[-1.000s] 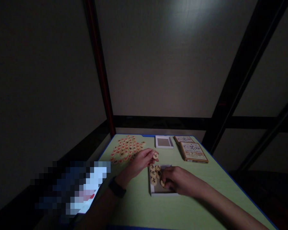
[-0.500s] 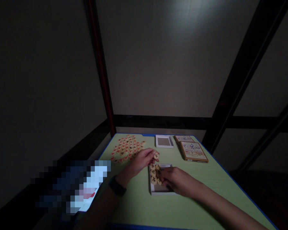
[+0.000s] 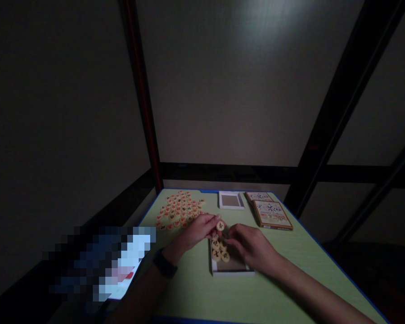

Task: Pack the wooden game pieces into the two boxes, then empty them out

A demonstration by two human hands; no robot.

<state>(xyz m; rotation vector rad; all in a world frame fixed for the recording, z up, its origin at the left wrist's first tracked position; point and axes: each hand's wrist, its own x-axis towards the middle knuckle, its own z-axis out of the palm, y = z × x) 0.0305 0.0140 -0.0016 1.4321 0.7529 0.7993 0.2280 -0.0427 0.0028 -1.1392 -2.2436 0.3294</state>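
Grasping hand, left (image 3: pixel 199 228): fingertips pinched on a pale disc (image 3: pixel 220 225), whose black character faces the viewer.
Held disc, position: raised above the far end of the near tray, just beside the right fingertips.
Right hand (image 3: pixel 253 245): fingers curled over the tray's right side, tips near the left hand; whether they grip a piece cannot be told.
Near tray (image 3: pixel 234 272): white-walled with a greyish floor, set on the table; its right side is partly covered by the right hand.
Tray discs (image 3: pixel 216 255): pale, marked in black, gathered along the left wall; the nearest two lie side by side, and those farther back are partly hidden.
Loose discs (image 3: pixel 178 209): clustered at the table's far left, most marked in red, some in black.
Far tray (image 3: pixel 230 200): white-rimmed, near the table's far edge.
Flat boxes (image 3: pixel 273 213): two, printed, at the right; the front one partly covers the other from view.
Wristband (image 3: pixel 164 263): dark, worn at the left wrist.
Table (image 3: pixel 189 288): pale green, edged in blue.
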